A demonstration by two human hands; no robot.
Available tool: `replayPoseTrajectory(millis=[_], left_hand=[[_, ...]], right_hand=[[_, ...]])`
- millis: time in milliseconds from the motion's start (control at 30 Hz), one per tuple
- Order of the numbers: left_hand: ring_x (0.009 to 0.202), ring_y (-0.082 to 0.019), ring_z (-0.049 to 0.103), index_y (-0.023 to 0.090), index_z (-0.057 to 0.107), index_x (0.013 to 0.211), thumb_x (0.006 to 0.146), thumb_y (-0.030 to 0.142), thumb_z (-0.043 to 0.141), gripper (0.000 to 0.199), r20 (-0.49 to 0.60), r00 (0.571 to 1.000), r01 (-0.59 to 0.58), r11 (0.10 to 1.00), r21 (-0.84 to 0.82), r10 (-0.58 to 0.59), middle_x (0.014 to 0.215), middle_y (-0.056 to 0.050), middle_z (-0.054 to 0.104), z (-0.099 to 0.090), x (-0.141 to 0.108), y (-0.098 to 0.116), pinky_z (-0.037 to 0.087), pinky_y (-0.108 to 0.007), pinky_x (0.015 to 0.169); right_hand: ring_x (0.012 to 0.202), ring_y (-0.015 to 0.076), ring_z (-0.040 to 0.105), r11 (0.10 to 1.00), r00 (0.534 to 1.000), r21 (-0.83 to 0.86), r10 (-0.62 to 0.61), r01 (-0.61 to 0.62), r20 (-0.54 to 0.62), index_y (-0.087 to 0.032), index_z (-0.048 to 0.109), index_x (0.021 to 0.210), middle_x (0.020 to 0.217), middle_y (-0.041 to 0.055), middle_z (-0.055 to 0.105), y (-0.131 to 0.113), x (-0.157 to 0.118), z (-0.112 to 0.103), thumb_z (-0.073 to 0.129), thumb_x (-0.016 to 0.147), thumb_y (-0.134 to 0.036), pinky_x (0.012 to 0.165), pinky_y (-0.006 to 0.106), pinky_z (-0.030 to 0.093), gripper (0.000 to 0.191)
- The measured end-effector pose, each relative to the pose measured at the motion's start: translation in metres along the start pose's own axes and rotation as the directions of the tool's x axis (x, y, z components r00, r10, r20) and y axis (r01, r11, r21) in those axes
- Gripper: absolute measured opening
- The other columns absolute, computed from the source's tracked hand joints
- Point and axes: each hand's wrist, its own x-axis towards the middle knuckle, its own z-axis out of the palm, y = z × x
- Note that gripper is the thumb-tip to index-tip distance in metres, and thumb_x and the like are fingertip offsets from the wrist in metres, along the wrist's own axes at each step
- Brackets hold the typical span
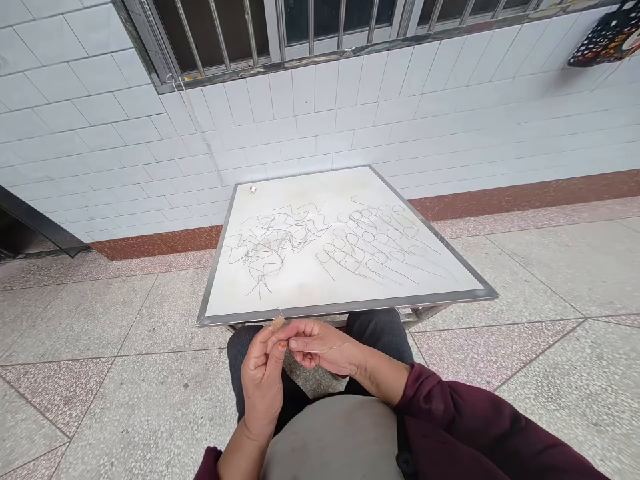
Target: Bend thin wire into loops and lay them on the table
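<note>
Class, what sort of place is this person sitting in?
Probably a walkway or porch beside a building: the white-tiled wall, the barred window and the speckled terrazzo floor show it.

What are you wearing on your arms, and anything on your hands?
The left sleeve and right sleeve are maroon, ending above the wrists. The left grip and right grip are ungloved, with no watch or cables. One nail shows an orange mark.
</note>
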Motion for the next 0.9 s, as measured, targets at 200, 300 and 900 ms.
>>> replayPoseTrajectory(millis=[200,300,900], left_hand=[[0.116,-0.018,0.057,0.022,0.058,0.121,0.093,0.025,0.049,0.029,0.117,0.982,-0.179,0.906,0.383,0.145,0.118,-0.007,0.067,-0.008,0.002,0.000,0.042,-0.036,0.101],[0.109,-0.017,0.061,0.023,0.057,0.123,0.093,0.023,0.048,0.031,0.141,0.968,-0.253,0.826,0.503,0.210,0.112,-0.005,0.070,-0.011,0.005,0.002,0.046,-0.036,0.097],[0.093,-0.015,0.066,0.022,0.056,0.126,0.094,0.026,0.046,0.034,0.214,0.966,-0.241,0.809,0.536,0.146,0.102,-0.004,0.071,-0.022,0.010,0.005,0.052,-0.029,0.084]], right_hand=[[0.051,0.0045,0.050,0.999,0.999,-0.034,-0.014,0.013,-0.031,-0.017,0.067,0.100,0.065,-0.0024,0.058,0.005,0.003,0.004,0.069,0.080,-0.044,0.046,0.016,0.033,0.034],[0.059,0.0057,0.055,0.996,0.996,-0.031,-0.085,0.085,-0.004,-0.017,0.064,0.106,0.078,0.0014,0.064,0.004,-0.001,0.004,0.063,0.085,-0.046,0.051,0.017,0.038,0.036],[0.076,0.0141,0.065,0.779,0.852,-0.493,-0.508,0.389,-0.130,-0.024,0.076,0.083,0.078,0.0000,0.070,0.002,-0.005,0.005,0.068,0.080,-0.028,0.074,0.028,0.052,0.009]])
